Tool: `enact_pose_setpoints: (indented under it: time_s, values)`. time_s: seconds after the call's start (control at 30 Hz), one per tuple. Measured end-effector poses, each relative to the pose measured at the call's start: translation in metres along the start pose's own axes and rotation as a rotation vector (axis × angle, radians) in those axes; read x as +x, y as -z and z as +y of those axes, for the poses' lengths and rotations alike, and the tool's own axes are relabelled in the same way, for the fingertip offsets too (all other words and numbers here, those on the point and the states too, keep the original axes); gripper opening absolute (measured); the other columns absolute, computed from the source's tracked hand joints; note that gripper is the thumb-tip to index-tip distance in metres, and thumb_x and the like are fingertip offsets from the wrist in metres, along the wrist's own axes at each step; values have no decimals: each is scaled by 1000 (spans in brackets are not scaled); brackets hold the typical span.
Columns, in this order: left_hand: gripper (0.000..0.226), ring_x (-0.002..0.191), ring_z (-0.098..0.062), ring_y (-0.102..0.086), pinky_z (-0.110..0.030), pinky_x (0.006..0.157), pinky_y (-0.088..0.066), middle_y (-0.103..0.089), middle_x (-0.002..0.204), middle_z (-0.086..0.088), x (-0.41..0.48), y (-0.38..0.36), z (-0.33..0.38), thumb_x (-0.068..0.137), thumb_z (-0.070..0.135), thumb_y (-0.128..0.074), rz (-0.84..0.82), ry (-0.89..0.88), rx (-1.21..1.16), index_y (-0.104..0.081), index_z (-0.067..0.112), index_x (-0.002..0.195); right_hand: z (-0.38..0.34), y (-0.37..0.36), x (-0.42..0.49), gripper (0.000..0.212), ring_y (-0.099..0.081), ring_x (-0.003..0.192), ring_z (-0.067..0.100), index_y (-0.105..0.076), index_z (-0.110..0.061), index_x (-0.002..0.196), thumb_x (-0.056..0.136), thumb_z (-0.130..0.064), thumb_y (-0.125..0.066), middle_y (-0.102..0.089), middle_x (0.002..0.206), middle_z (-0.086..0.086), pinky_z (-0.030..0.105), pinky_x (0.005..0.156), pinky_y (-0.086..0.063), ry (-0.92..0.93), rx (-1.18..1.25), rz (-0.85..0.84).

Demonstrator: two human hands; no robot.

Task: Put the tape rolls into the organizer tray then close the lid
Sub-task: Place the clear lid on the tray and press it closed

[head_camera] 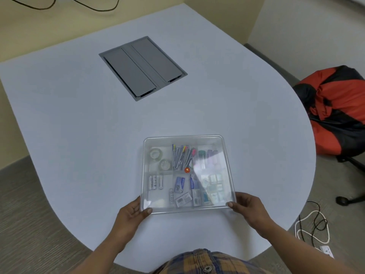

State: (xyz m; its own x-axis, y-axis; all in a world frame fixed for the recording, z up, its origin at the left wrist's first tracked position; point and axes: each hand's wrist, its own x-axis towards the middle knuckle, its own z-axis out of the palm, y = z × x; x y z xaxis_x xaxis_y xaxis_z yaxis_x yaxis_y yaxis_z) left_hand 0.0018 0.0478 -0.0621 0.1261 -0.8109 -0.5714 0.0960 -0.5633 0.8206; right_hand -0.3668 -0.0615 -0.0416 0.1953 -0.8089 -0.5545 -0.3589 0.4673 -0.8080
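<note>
The clear lid (207,147) is held over the organizer tray (144,175), near the counter's (79,115) front edge. Its near left corner is pinched by the left hand (132,214), its near right corner by the right hand (248,209). Two tape rolls (156,154) are seen in the tray's far left part
</note>
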Motion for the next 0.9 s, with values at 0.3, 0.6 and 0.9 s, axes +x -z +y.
enact_pose_setpoints:
  time_s: [0.3, 0.6, 0.9]
  values:
    - [66, 121, -4, -53, -23, 102, -43, -55, 135, 16, -2, 0, 6, 75, 36, -75, -10, -92, 159, -46, 39, 134, -14, 0, 9, 59, -67, 102, 20, -57, -19, 131, 78, -24, -82, -65, 126, 2, 34, 85, -54, -66, -187, 24]
    - [100, 146, -16, 12, -27, 117, 0, 22, 155, -1, 31, -3, 37, 86, 63, -47, 76, -407, 1100, 12, 12, 148, -48, -24, 34, 130, 7, 150, 15, 10, -12, 154, 69, -70, -70, 14, 163, 1, 33, 119, -11, 154, -989, -1]
    - [86, 143, -13, 18, -28, 118, 1, 31, 153, -4, 39, -8, 25, 94, 55, -35, 98, -428, 1113, 14, 7, 147, -46, -26, 39, 136, 11, 150, 21, 16, -9, 152, 64, -87, -53, 17, 163, 6, 34, 119, -4, 127, -1173, 0]
